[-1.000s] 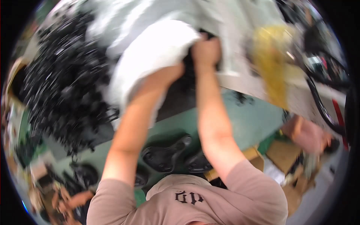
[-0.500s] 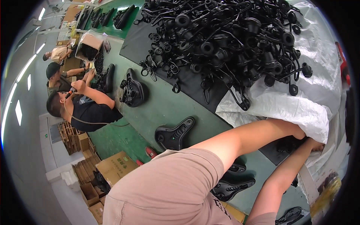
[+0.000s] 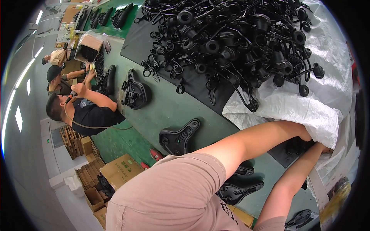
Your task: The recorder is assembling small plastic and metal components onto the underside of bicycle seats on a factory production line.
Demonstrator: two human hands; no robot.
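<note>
Green printing here, bold characters over smaller lines, across the cardboard box [image 3: 111, 175], well left of the right-hand fingers [image 3: 327, 150] and lower! Nearer, down-left of those fingers, black lettering [image 3: 227, 211] on the wearer's taupe shirt [image 3: 165, 188], angled too steeply to read. Far left, roughly level with them, a small green sign [image 3: 47, 141], too tiny; higher, pale print on a co-worker's black top [image 3: 92, 117], illegible.

1 head-worn fisheye view (scene tipped sideways), close above workbench [image 3: 210, 131], facing down and across.
</note>
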